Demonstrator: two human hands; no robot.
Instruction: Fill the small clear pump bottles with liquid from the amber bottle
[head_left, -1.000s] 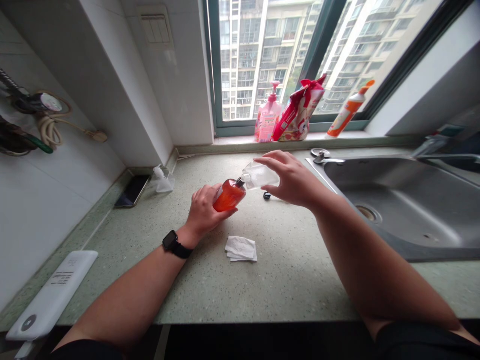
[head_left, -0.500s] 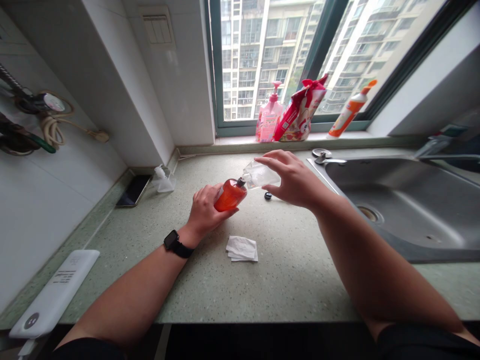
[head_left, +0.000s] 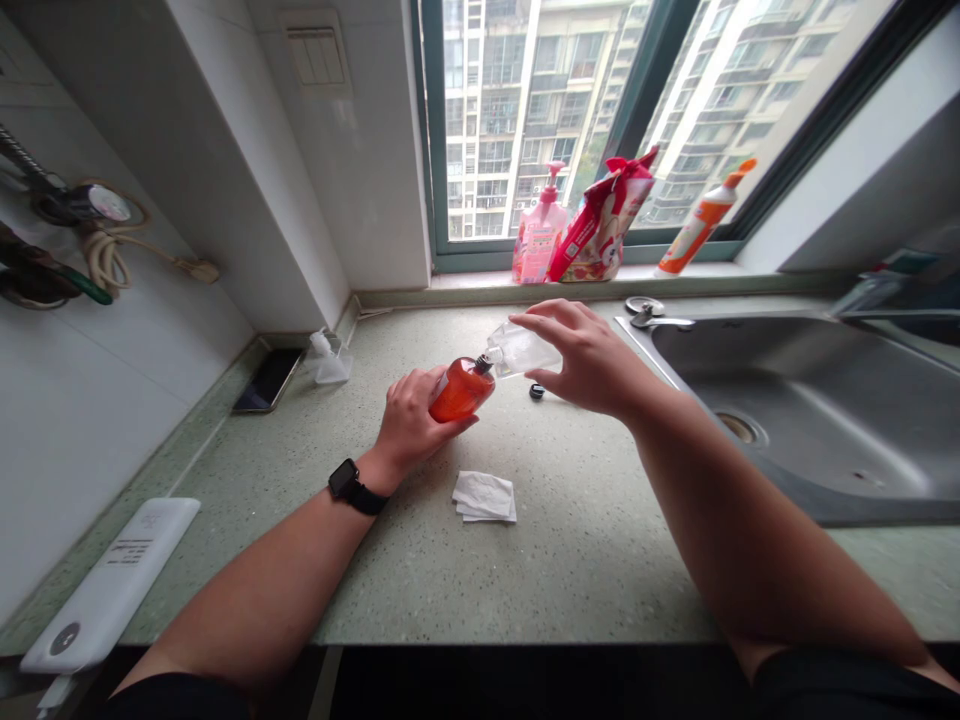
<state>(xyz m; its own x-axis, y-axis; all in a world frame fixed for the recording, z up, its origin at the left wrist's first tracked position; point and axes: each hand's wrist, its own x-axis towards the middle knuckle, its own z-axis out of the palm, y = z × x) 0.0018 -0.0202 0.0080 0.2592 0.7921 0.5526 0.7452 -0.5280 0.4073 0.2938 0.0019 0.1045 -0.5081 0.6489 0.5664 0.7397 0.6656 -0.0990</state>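
Note:
My left hand (head_left: 412,420) is closed round an orange-red bottle (head_left: 461,392), tilted with its dark neck pointing up and right. A clear bottle (head_left: 521,348), tipped on its side, is gripped by my right hand (head_left: 574,355) between thumb and fingers. The mouths of the two bottles meet; any flow between them is too small to make out. Just below my right thumb a small black cap (head_left: 537,391) lies on the counter. A folded white tissue (head_left: 484,497) rests nearer to me, below the bottles.
On the speckled counter (head_left: 600,560), a phone (head_left: 268,380), a clear pump top or small bottle (head_left: 328,358) and a white power bank (head_left: 112,585) lie left. A steel sink (head_left: 825,400) is at right. A pink pump bottle (head_left: 540,240), red bag (head_left: 604,225) and orange-white bottle (head_left: 701,225) line the sill.

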